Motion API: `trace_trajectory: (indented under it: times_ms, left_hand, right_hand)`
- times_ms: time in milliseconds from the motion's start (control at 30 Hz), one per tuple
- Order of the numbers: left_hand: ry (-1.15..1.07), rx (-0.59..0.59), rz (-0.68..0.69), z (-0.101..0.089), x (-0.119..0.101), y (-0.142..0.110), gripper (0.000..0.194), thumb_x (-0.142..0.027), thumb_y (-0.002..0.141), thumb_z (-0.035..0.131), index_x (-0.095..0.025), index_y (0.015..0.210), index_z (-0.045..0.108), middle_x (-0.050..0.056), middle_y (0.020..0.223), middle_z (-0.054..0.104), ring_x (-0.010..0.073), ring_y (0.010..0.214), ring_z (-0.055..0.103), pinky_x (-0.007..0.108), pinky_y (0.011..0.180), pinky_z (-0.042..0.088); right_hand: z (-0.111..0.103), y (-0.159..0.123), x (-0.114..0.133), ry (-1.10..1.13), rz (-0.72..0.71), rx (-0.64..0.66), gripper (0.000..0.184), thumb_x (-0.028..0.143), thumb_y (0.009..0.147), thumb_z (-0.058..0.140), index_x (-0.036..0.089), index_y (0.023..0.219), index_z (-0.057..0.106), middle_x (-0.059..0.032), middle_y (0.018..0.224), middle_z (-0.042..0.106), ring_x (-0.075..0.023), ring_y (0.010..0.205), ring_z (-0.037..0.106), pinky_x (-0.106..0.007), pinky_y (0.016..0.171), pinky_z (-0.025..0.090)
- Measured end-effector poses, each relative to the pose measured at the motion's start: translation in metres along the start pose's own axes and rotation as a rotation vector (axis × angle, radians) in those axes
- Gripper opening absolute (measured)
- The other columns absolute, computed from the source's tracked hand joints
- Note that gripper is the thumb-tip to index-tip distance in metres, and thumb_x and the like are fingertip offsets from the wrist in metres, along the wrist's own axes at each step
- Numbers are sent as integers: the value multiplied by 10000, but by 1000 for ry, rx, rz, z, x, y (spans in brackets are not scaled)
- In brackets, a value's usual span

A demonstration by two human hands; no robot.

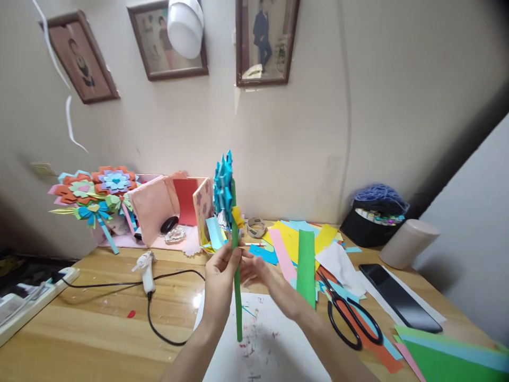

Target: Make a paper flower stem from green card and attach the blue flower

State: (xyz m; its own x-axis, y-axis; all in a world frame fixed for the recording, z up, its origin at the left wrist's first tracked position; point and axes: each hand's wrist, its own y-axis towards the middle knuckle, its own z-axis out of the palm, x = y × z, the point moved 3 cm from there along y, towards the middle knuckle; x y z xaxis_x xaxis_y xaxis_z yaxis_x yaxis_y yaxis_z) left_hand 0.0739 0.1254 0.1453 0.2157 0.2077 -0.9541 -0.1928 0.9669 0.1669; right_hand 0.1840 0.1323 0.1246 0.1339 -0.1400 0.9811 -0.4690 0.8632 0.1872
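Paper bouquet: several layered flowers are standing at the far left, already fully shaped.
Glue gun: it is resting on the wooden table, its black cable trailing; whether it is heating cannot be told.
Pink box: it is sitting open near the wall.
Left hand: it is closing in a pinch, thumb against fingers, around the green stem just below the flower.
Blue flower: the layered head is facing sideways at the stem's upper end, above the left hand; its petals are looking complete, and head and stem are apparently already joined.
Yellow piece: it is showing beside the stem, under the head; whether it is fastened cannot be told.
Right hand: its fingers are curving loosely open beside the stem, apparently holding nothing; contact is unclear.
Green strip: it is lying flat among loose paper, unfolded.
Scissors: they are lying unused on scraps, handles apart.
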Motion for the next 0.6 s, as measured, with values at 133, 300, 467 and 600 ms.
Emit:
trace_trajectory:
  times_ms: [133,300,467,600]
  left_hand:
    - [65,-112,-26,-14,-3,8,289,-365,696,634,-147,884,662,71,794,680,174,762,576,242,641,437]
    - [30,-143,-43,-16,3,10,316,-346,660,667,-146,905,666,73,823,693,161,715,596,235,613,451]
    - [25,-58,-15,-12,3,12,322,-356,723,607,-159,975,649,83,911,687,184,855,611,281,783,454]
    - [25,-93,24,-17,-1,17,326,-363,711,618,-163,967,650,91,1012,659,214,989,579,306,871,425]
  right_hand:
    - [31,2,-20,163,21,55,319,448,872,383,165,872,529,1,683,515,-118,659,511,-280,663,425]
    - [47,3,-45,394,56,-150,281,444,824,486,186,720,444,61,564,340,-60,473,281,-205,457,243]
    - [49,4,-53,605,48,-166,250,421,835,482,182,763,464,72,538,282,-47,452,183,-193,434,145]
    - [51,2,-49,709,83,-153,271,439,828,487,169,803,507,73,531,264,-44,445,147,-182,429,140]
